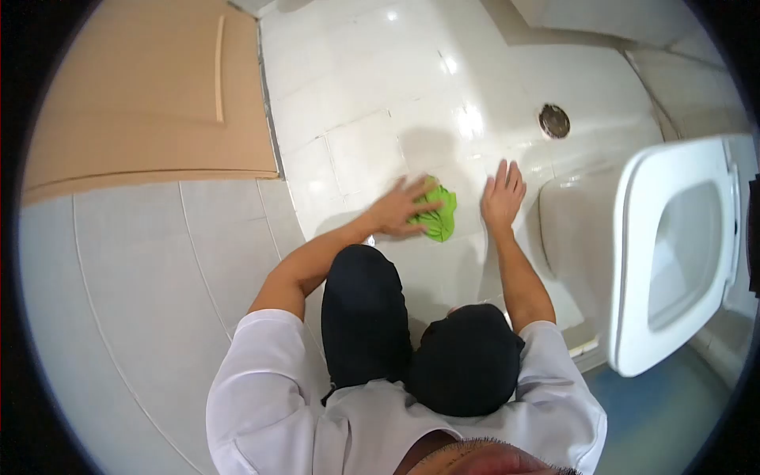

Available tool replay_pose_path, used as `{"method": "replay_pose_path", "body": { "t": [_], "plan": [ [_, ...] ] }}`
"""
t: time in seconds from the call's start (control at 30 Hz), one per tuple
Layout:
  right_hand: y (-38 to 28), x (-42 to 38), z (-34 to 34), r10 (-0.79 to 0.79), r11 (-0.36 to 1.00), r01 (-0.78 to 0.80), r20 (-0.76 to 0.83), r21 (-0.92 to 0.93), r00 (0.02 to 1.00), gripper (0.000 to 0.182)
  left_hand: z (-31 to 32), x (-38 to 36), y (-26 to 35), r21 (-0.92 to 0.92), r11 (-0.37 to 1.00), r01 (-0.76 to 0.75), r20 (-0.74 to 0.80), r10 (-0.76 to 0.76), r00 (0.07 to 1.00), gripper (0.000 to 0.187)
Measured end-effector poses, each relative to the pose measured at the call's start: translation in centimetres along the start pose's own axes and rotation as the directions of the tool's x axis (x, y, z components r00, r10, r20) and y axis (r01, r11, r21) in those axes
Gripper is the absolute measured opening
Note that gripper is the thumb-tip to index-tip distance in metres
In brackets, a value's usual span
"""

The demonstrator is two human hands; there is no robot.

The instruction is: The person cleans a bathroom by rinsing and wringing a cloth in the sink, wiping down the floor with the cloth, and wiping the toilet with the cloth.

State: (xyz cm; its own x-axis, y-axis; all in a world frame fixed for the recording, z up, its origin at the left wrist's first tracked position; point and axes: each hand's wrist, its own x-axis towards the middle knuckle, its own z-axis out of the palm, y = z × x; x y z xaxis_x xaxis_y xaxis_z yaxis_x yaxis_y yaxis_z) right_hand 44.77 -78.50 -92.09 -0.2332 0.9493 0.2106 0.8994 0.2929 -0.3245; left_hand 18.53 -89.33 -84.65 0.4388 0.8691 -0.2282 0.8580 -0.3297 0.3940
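A bright green cloth [443,215] lies crumpled on the white tiled floor [364,150]. Over its left side rests my left hand [401,209], fingers spread and slightly blurred, pressing on the cloth rather than wrapped round it. Part of the cloth is hidden under those fingers. My right hand [503,198] is to the right of the cloth and apart from it, beside the toilet base. Its fingers are stretched out and it appears to lean on the floor, holding nothing.
A white toilet [629,261] stands close on the right. A round floor drain [554,121] lies ahead to the right. At the upper left is a tan door [150,95], above grey wall tiles [158,277]. My dark-clad knees [364,309] are bent below my hands.
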Motion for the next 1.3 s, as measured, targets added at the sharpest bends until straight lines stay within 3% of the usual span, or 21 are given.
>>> {"method": "replay_pose_path", "body": {
  "t": [0.07, 0.17, 0.2, 0.27, 0.3, 0.37, 0.4, 0.43, 0.5, 0.57, 0.7, 0.77, 0.83, 0.97, 1.03, 1.07, 1.13, 1.17, 1.23, 1.27, 1.3],
  "plan": [
    [0.7, 0.0, 0.7, -0.053, 0.997, 0.055, 0.038, -0.048, 0.998, 0.060, 2.9, 0.6, 1.2, 0.009, 0.986, -0.164, -0.013, 0.164, 0.986, 0.057],
    [0.2, -0.6, 0.1, -0.007, 0.997, 0.017, 0.147, -0.070, 0.989, 0.064, 5.7, 1.4, 1.3, 0.014, 0.988, -0.157, -0.115, 0.157, 0.981, 0.051],
    [0.0, -0.6, 0.1, 0.006, 0.997, 0.004, 0.125, -0.080, 0.992, 0.064, 5.9, 0.7, 0.7, -0.075, 0.983, -0.170, -0.152, 0.158, 0.976, 0.047],
    [-0.6, -0.6, -0.2, -0.003, 0.995, 0.011, 0.081, -0.095, 0.997, 0.062, 6.8, -1.0, -1.7, 0.014, 0.998, 0.060, -0.231, -0.055, 0.972, 0.047],
    [-0.6, -0.7, -0.2, -0.043, 0.994, 0.054, 0.121, -0.091, 0.992, 0.062, 6.3, -2.5, -3.0, 0.030, 0.957, 0.290, -0.220, -0.277, 0.935, 0.049],
    [-0.6, -1.0, 0.1, -0.044, 0.995, 0.050, 0.069, -0.091, 0.997, 0.061, 6.6, -7.2, -6.7, 0.013, 0.757, 0.654, -0.391, -0.598, 0.700, 0.055],
    [-0.7, -1.0, 0.2, -0.071, 0.994, 0.074, 0.047, -0.080, 0.996, 0.061, 6.5, -9.9, -8.0, -0.010, 0.628, 0.778, -0.391, -0.719, 0.575, 0.060],
    [-0.7, -0.8, 0.2, -0.101, 0.990, 0.110, 0.097, -0.085, 0.990, 0.061, 7.9, -12.3, -9.0, -0.056, 0.519, 0.853, -0.484, -0.761, 0.431, 0.062],
    [-0.9, -1.1, 0.4, -0.075, 0.990, 0.083, 0.076, -0.118, 0.994, 0.060, 8.4, -16.7, -7.2, -0.150, 0.443, 0.884, -0.424, -0.836, 0.347, 0.063],
    [-1.2, -1.4, 0.1, -0.081, 0.990, 0.094, 0.119, -0.105, 0.990, 0.060, 10.1, -20.0, -4.1, -0.223, 0.432, 0.874, -0.371, -0.867, 0.334, 0.064],
    [-1.1, -1.1, 1.2, -0.063, 0.992, 0.071, 0.083, -0.102, 0.995, 0.060, 13.6, -23.9, 5.2, -0.110, 0.364, 0.925, -0.378, -0.876, 0.300, 0.068],
    [-1.1, -0.9, 1.2, -0.102, 0.991, 0.108, 0.081, -0.077, 0.992, 0.061, 17.7, -25.6, 10.1, -0.134, 0.131, 0.982, -0.218, -0.971, 0.100, 0.070],
    [-1.2, -1.2, 1.2, -0.093, 0.986, 0.100, 0.056, -0.130, 0.994, 0.060, 16.6, -27.1, 15.9, -0.296, -0.046, 0.954, -0.008, -0.999, -0.051, 0.072],
    [-0.9, -1.0, 1.7, -0.148, 0.976, 0.152, 0.041, -0.154, 0.988, 0.059, 18.6, -30.3, 24.8, -0.261, -0.182, 0.948, 0.205, -0.970, -0.129, 0.064],
    [-0.8, -1.1, 1.1, -0.173, 0.967, 0.191, 0.117, -0.168, 0.978, 0.060, 21.3, -30.7, 28.3, -0.253, -0.361, 0.898, 0.243, -0.922, -0.302, 0.051],
    [-1.0, -1.1, 0.7, -0.137, 0.970, 0.164, 0.154, -0.181, 0.979, 0.060, 22.0, -30.2, 29.5, -0.264, -0.571, 0.778, 0.346, -0.809, -0.476, 0.045],
    [-2.5, -0.6, -1.0, -0.074, 0.974, 0.124, 0.251, -0.190, 0.965, 0.062, 23.2, -30.4, 31.7, -0.289, -0.590, 0.754, 0.317, -0.802, -0.506, 0.046],
    [-0.2, -0.4, 1.1, -0.090, 0.972, 0.142, 0.260, -0.187, 0.961, 0.062, 23.9, -30.5, 32.2, -0.313, -0.580, 0.752, 0.276, -0.813, -0.512, 0.048],
    [7.0, -0.5, 6.7, -0.443, 0.710, 0.473, 0.191, -0.523, 0.876, 0.062, 22.9, -30.2, 31.0, -0.331, -0.660, 0.674, 0.354, -0.749, -0.560, 0.048],
    [5.0, -1.0, 6.6, -0.082, 0.994, 0.070, 0.159, 0.081, 0.984, 0.062, 22.9, -29.7, 31.0, -0.350, -0.723, 0.596, 0.415, -0.690, -0.593, 0.050],
    [6.1, -0.8, 7.2, -0.088, 0.993, 0.073, 0.165, 0.092, 0.982, 0.062, 22.8, -28.7, 31.0, -0.348, -0.729, 0.589, 0.411, -0.683, -0.604, 0.050]
  ]
}}
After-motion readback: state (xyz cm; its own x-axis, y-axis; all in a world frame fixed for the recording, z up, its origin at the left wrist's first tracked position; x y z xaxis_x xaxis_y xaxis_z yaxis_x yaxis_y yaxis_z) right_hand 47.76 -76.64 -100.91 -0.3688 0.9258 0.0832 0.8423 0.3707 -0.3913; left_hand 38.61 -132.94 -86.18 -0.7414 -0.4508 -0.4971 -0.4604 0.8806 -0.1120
